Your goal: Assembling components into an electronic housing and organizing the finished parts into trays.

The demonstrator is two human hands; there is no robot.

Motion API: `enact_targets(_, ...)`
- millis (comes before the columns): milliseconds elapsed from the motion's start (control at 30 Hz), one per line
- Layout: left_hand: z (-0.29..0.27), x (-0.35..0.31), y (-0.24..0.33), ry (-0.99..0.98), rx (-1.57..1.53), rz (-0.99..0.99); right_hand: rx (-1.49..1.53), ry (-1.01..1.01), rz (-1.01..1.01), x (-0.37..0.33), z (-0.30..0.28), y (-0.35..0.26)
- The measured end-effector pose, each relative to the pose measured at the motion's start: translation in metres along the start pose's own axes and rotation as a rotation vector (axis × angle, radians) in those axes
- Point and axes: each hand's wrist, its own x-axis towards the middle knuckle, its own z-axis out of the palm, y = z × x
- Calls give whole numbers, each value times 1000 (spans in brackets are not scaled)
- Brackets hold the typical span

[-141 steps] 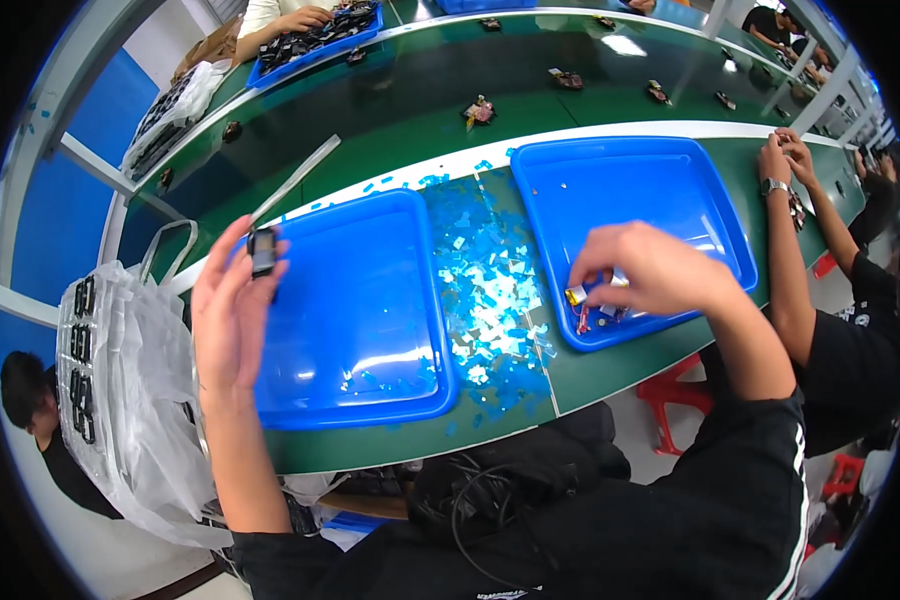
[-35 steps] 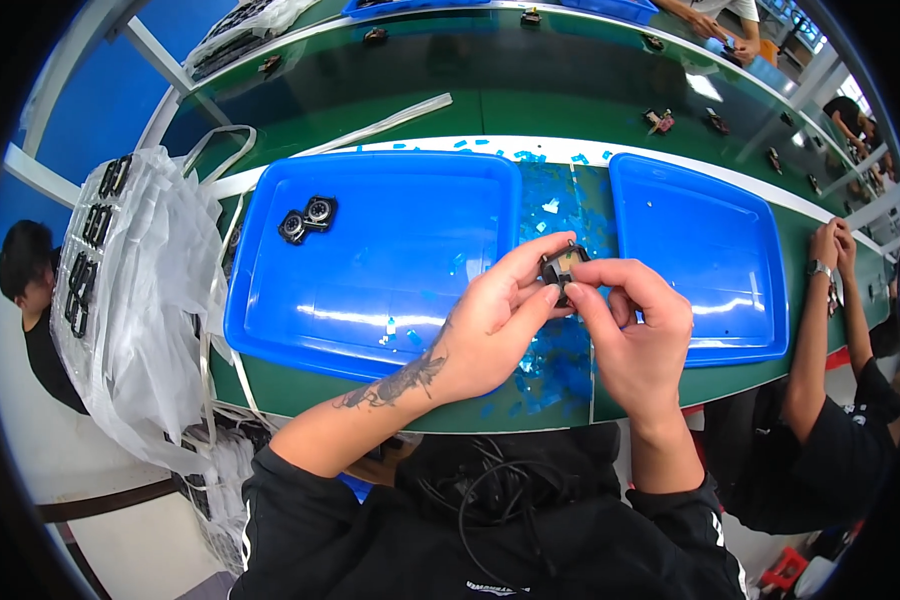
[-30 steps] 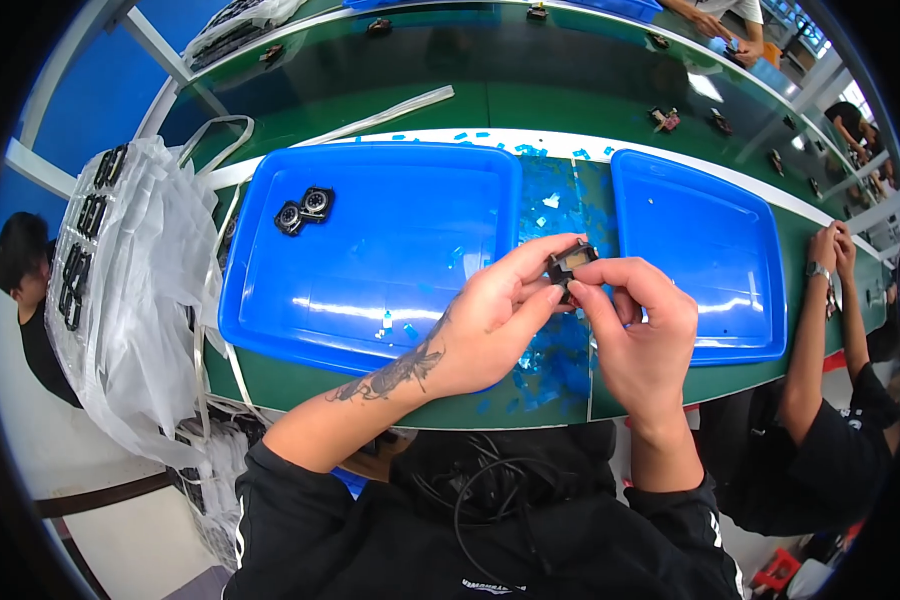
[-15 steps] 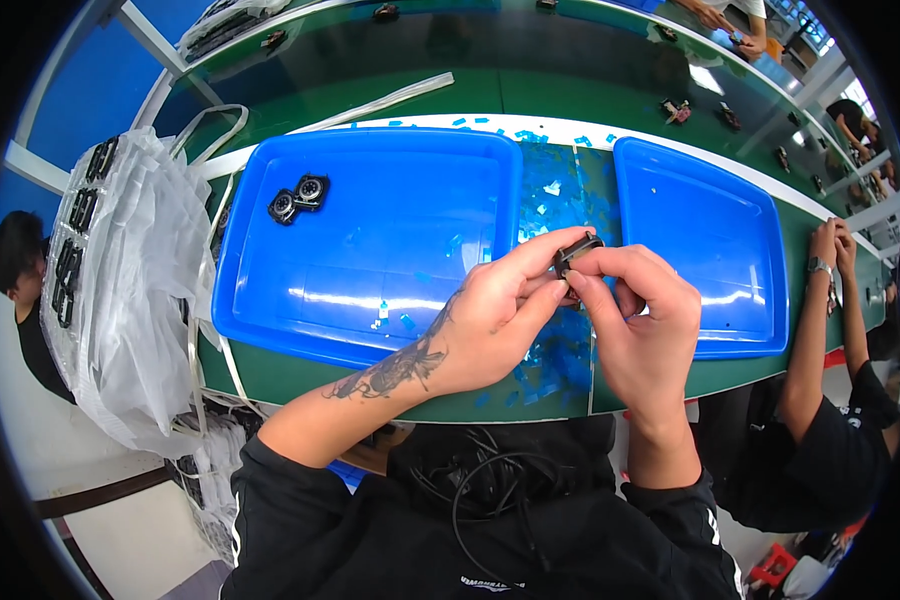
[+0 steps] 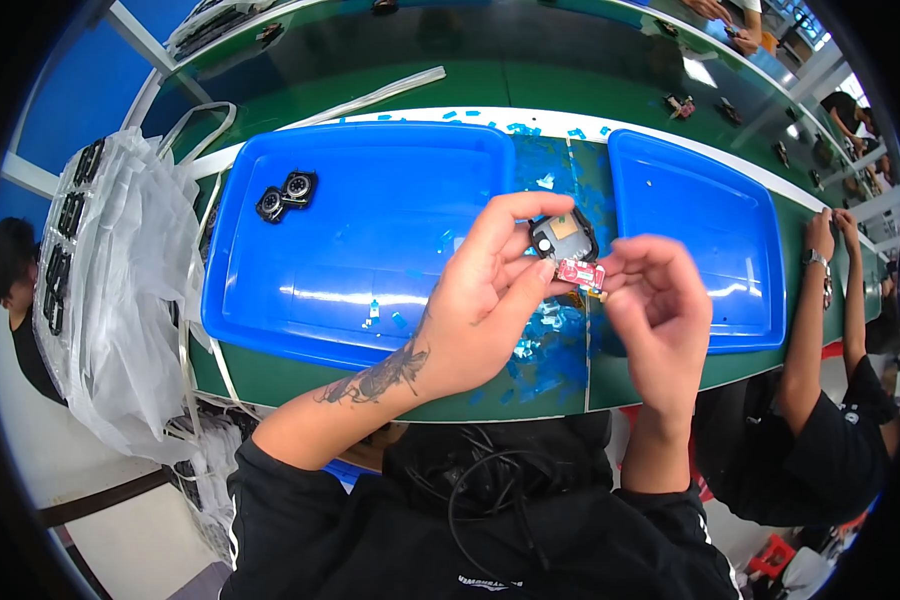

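Observation:
My left hand (image 5: 490,300) holds a black plastic housing (image 5: 564,238) between curled fingers and thumb. Its grey inner face, with a tan square and a round white spot, is turned up. A small red circuit board (image 5: 581,273) lies at the housing's near edge, by my left thumb; whether it is fastened there I cannot tell. Slightly blurred, my right hand (image 5: 660,310) is open, fingers curved and thumb apart, with its fingertips close to the board's right end. Two joined black round-faced parts (image 5: 286,196) lie in the large blue tray (image 5: 360,345) at left.
A second blue tray (image 5: 773,270) stands at right. Blue film scraps (image 5: 535,375) litter the green table between the trays. Clear plastic bags with black parts (image 5: 120,300) hang at left. Beyond the white rail, small parts (image 5: 680,106) sit on a green surface. A co-worker's arms (image 5: 810,310) rest at right.
The housing has been turned from edge-on to show its inner face, and the red board has come into view. My right fingers have moved off the housing and spread apart.

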Motion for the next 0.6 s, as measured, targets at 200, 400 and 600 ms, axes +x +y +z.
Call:
enact_targets(200,-1,-1,-3,16,120,67,-2,-99,10,-8,2,-6)
enact_targets(400,-1,-4,4,-75,657,228,-167,-120,27,2,4,1)
enact_targets(600,-4,0,2,-53,1012,494,-40,-123,97,1,5,2)
